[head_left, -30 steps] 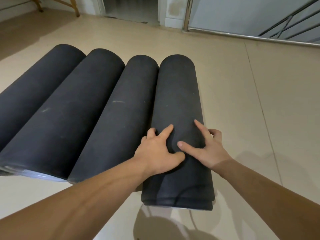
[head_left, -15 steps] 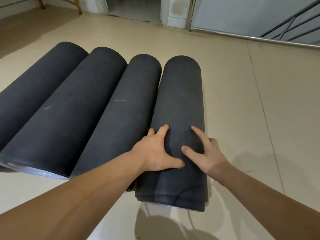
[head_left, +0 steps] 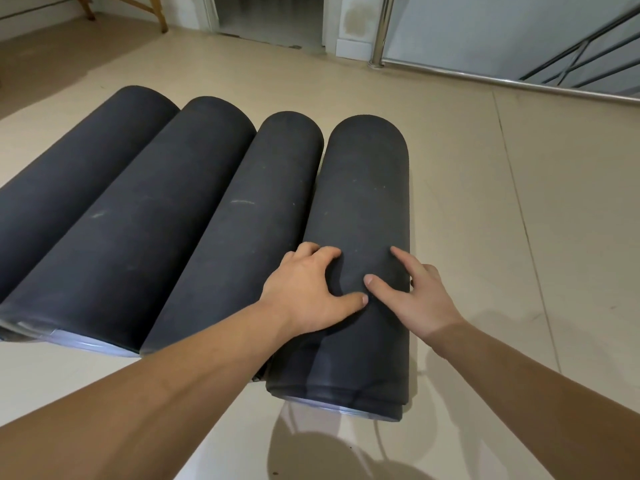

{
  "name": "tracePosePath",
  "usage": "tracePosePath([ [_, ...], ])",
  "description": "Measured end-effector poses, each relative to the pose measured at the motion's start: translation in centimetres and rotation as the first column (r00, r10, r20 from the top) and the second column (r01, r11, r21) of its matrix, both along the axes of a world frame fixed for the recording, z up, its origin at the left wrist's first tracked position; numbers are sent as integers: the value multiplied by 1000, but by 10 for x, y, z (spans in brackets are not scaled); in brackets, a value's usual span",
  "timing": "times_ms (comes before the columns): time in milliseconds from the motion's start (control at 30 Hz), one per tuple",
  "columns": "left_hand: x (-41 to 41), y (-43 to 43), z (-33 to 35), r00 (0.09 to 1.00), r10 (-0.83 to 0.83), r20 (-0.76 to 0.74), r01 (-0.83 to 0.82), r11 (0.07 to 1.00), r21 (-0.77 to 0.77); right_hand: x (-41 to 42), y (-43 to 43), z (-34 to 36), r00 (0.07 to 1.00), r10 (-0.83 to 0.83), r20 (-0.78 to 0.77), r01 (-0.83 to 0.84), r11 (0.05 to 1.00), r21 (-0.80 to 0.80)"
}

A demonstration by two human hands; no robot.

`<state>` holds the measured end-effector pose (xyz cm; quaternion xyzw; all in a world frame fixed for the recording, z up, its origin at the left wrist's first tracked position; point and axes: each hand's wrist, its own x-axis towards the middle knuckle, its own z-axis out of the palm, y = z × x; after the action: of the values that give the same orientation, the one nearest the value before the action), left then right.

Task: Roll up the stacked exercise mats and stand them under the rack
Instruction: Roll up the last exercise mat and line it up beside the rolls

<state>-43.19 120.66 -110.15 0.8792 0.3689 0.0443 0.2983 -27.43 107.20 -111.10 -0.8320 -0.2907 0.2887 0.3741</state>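
Risk: rightmost mat roll (head_left: 363,216) springs loose on floor (head_left: 485,202). Left hand (head_left: 308,289), right hand (head_left: 419,299) lie flat, fingers spread, pressing only, no grip closed; outer flap unsecured, neighbour roll (head_left: 242,230) touching.

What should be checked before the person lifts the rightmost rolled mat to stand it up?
1. Both hands on the roll: ok. Left hand and right hand rest on top of the rightmost mat.
2. Firm grip: not ok. Both hands lie spread on the surface, not wrapped around the roll.
3. Roll tight: cannot tell. The loose edges at its near end look slightly uneven.
4. Clear of its neighbour: not ok. It lies against the third mat.
5. Floor to the right free: ok. Bare floor there.
6. Path to the rack: cannot tell. No rack identifiable in view.
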Motion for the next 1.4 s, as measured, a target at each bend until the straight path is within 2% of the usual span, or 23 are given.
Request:
tracePosePath([
  [67,1,0,-2,998,38,45,-38,999,-3,1,2,2,1000,-1,14,1,1000,5],
  [267,-3,3,-5,997,59,50,-61,997,38,1,6,4,1000,1,14,-1,1000,8],
  [400,-4,1,2,994,69,90,-74,996,53,8,7,10,997,-18,71,17,1000,11],
  [500,-4,-1,10,998,27,48,-30,998,50,18,5,14,995,-9,104,13,999,-43],
  [600,-2,-7,11,999,32,6,-32,999,-2,26,4,11,999,-22,-38,19,996,-87],
  [700,8,-11,8,989,133,-65,-140,983,-121,32,0,5,977,-68,-204,52,996,-78],
  [833,16,-14,2,963,259,-79,-266,854,-448,34,-9,9,944,-136,-301,127,991,-48],
  [933,18,-16,-1,948,303,-101,-312,807,-501,37,-24,6,879,-217,-425,169,974,-148],
  [1033,15,-18,3,932,363,-20,-292,713,-638,35,-36,-5,802,-253,-541,162,964,-211],
  [1167,11,-41,-2,897,439,61,-221,562,-797,38,-52,-2,814,-232,-533,164,971,-172],
  [1300,21,-64,-18,930,369,-2,-178,444,-878,57,-93,18,856,-221,-467,134,968,-213],
  [1333,25,-66,-20,948,320,-9,-156,436,-886,63,-103,21,857,-230,-461,143,966,-216],
  [1400,29,-66,-19,976,217,-17,-123,485,-866,71,-122,20,850,-275,-448,187,955,-231],
])
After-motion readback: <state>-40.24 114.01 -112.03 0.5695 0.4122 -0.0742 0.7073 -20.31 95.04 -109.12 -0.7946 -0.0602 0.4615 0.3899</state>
